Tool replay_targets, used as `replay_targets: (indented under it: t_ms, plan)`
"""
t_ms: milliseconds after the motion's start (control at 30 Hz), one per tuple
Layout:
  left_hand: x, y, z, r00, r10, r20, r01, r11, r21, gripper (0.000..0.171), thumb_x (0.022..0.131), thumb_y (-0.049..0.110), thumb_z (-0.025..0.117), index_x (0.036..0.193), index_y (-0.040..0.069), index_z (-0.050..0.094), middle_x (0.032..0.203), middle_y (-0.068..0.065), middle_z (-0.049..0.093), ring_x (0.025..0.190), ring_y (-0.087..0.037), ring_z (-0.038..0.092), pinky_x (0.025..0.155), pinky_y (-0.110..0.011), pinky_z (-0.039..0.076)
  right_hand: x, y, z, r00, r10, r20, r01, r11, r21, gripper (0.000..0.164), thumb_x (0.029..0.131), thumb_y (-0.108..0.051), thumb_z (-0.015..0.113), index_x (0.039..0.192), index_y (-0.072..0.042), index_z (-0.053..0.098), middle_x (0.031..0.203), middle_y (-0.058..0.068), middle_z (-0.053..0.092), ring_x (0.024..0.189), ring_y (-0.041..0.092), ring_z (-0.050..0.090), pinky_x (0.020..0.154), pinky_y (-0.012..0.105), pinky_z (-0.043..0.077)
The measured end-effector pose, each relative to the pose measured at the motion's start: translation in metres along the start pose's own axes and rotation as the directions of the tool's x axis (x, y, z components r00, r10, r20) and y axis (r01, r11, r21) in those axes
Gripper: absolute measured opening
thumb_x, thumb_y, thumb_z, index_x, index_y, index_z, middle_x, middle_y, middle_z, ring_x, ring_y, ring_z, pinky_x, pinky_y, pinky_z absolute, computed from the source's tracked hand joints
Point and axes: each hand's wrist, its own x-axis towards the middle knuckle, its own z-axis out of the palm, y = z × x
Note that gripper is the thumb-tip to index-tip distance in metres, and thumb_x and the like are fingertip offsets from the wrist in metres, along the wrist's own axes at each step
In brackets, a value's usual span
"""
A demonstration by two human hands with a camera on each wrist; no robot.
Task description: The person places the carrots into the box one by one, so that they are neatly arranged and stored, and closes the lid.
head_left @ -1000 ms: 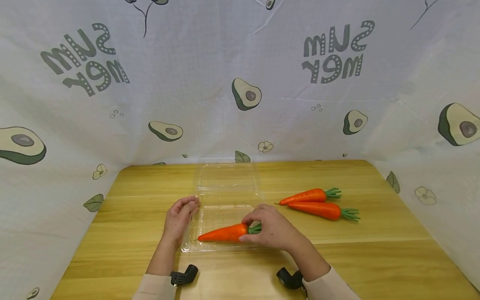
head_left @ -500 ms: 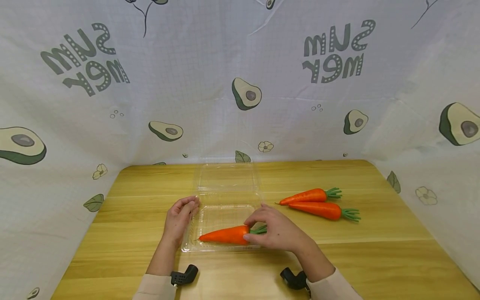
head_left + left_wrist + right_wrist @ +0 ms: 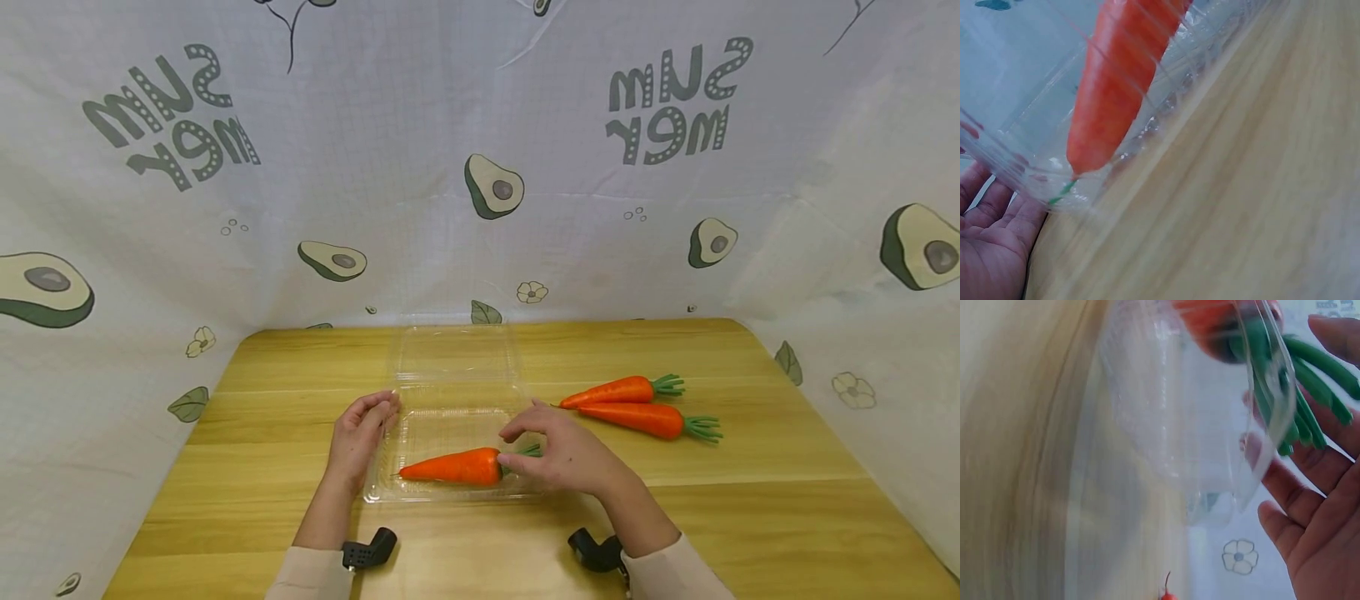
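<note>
An orange carrot (image 3: 453, 467) with green stalks lies along the near side of an open clear plastic box (image 3: 420, 497), tip to the left. My left hand (image 3: 356, 437) holds the box's left rim between thumb and fingers; in the left wrist view its fingers (image 3: 994, 203) reach behind the clear wall. At the box's right end, my right hand (image 3: 566, 450) has its thumb and fingers spread apart around the carrot's stalks. The right wrist view shows the green stalks (image 3: 1310, 381) poking over the rim between the thumb and the loosely bent fingers, not gripped.
Two more carrots lie on the wooden table (image 3: 750, 517) right of the box, an upper carrot (image 3: 611, 392) and a lower carrot (image 3: 637, 419), touching near their tips. The box's lid (image 3: 453, 354) is folded back. A printed cloth (image 3: 420, 167) stands behind the table.
My right hand has let go of the carrot and drawn back to the right, its thumb and fingers parting. The carrot has shifted slightly right in the box. The left hand stays put.
</note>
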Motion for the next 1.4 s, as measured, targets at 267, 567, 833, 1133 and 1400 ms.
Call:
replay_targets:
  t_ms: [267,567,833,1133,1400]
  plan:
    - [0.001,0.0,0.0,1.0,0.0,-0.002,0.0,1.0,0.006,0.036,0.105,0.011,0.055,0.135,-0.008,0.056,0.141,-0.024,0.059,0.127,-0.023,0.063,0.107,-0.028,0.053,-0.009,0.013,-0.018,0.993,0.061,-0.097,-0.061,0.998,0.006,0.03,0.091,-0.035,0.078,0.114,-0.016,0.076,0.113,-0.004,0.075,0.126,0.036,0.062,0.11,0.064,0.046]
    - [0.001,-0.002,-0.001,1.0,-0.007,-0.012,0.007,1.0,0.0,0.036,0.104,0.012,0.056,0.134,-0.008,0.057,0.139,-0.022,0.062,0.123,-0.021,0.066,0.104,-0.025,0.055,-0.034,0.037,-0.048,0.954,0.226,-0.195,-0.216,0.974,0.071,0.044,0.092,-0.035,0.077,0.131,-0.018,0.067,0.134,0.005,0.068,0.134,0.038,0.055,0.109,0.068,0.044]
    - [0.0,-0.002,0.0,1.0,-0.005,-0.011,0.005,1.0,-0.003,0.036,0.104,0.012,0.056,0.134,-0.008,0.056,0.14,-0.024,0.06,0.122,-0.019,0.066,0.103,-0.025,0.055,-0.07,0.063,-0.081,0.891,0.371,-0.261,-0.361,0.929,0.088,0.065,0.095,-0.04,0.073,0.15,-0.013,0.049,0.151,0.018,0.051,0.145,0.049,0.033,0.106,0.078,0.031]
    - [0.002,-0.003,-0.002,1.0,0.004,0.002,-0.004,1.0,-0.009,0.037,0.105,0.013,0.056,0.135,-0.009,0.055,0.141,-0.024,0.059,0.12,-0.016,0.066,0.104,-0.025,0.054,-0.095,0.099,-0.107,0.844,0.446,-0.297,-0.467,0.884,0.003,0.082,0.095,-0.044,0.072,0.159,-0.011,0.033,0.163,0.031,0.025,0.145,0.062,0.02,0.104,0.084,0.025]
    - [0.002,-0.001,-0.001,1.0,-0.003,-0.001,0.003,1.0,-0.009,0.037,0.105,0.012,0.055,0.135,-0.009,0.055,0.141,-0.024,0.06,0.124,-0.021,0.065,0.105,-0.026,0.054,-0.102,0.122,-0.109,0.824,0.522,-0.218,-0.546,0.835,-0.063,0.096,0.091,-0.054,0.072,0.16,-0.004,0.027,0.16,0.04,0.021,0.141,0.066,0.02,0.103,0.083,0.027]
